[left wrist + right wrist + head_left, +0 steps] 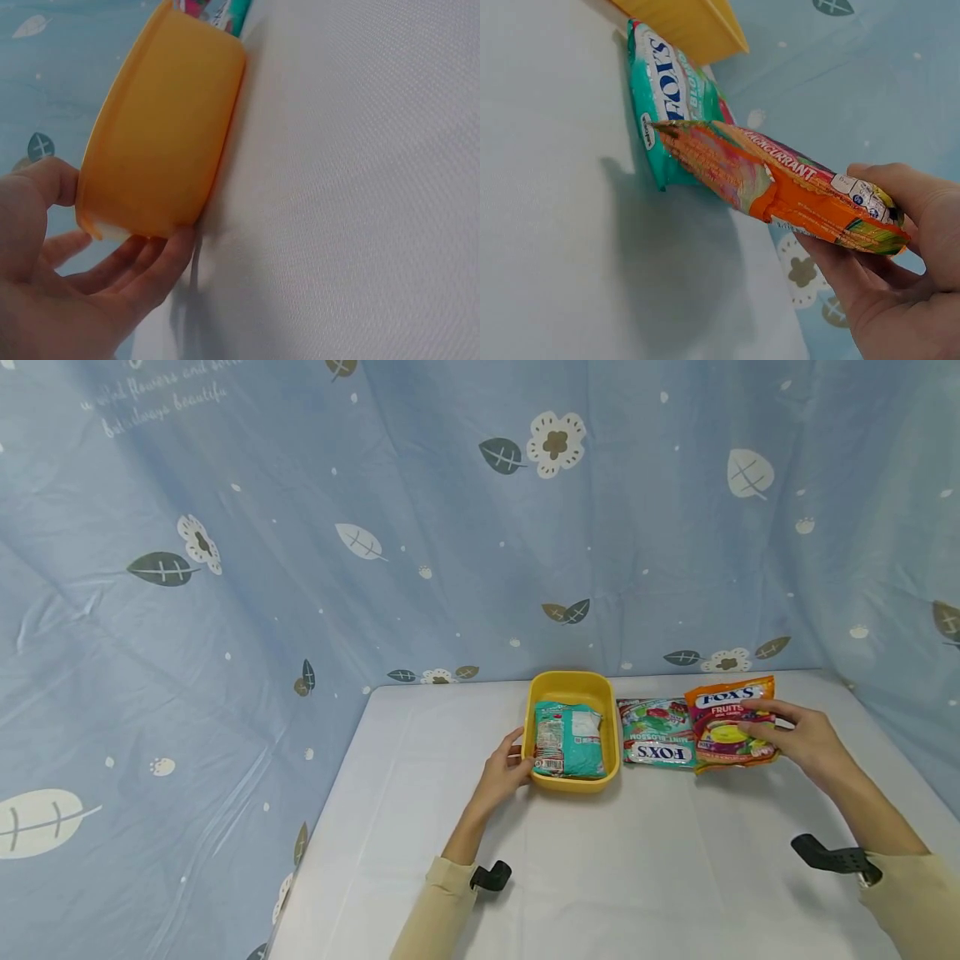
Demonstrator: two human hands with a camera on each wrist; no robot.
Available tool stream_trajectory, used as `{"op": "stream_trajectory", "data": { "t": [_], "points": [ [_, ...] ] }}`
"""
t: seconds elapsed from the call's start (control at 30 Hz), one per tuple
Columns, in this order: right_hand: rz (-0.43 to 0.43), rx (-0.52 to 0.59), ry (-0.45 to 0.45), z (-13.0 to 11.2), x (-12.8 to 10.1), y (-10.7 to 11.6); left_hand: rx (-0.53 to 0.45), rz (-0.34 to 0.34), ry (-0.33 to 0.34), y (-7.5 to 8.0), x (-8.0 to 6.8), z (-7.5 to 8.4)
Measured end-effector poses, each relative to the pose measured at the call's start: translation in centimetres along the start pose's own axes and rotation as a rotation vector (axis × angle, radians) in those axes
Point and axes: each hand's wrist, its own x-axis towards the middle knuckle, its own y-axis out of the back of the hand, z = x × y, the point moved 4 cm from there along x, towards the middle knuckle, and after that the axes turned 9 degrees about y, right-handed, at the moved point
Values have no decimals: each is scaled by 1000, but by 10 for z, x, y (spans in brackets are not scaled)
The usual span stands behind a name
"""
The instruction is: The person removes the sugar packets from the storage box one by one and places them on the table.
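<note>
My right hand [802, 737] pinches an orange Fox's fruits candy bag [731, 727] by its right side. In the right wrist view this orange bag [780, 187] is tilted above the table, its shadow falling below. A teal Fox's mint candy bag [656, 732] lies beside it, partly overlapped by the orange one. Left of that stands a yellow plastic tub [572, 785] with another teal candy bag [570, 742] inside, back label up. My left hand [504, 768] holds the tub at its near left corner, thumb at the rim and fingers along the wall [161, 127].
The white table [600, 877] runs back to a blue curtain [450, 527] printed with leaves and flowers. A black wrist mount sits on each forearm, the left one [491, 876] close over the tabletop.
</note>
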Motion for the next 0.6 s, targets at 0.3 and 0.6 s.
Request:
{"op": "stream_trajectory", "data": {
  "t": [0.3, 0.6],
  "points": [
    [17, 22, -7, 11, -1, 1, -1, -3, -2, 0, 0, 0],
    [12, 37, -7, 18, -2, 1, 0, -3, -14, 0, -2, 2]
  ]
}}
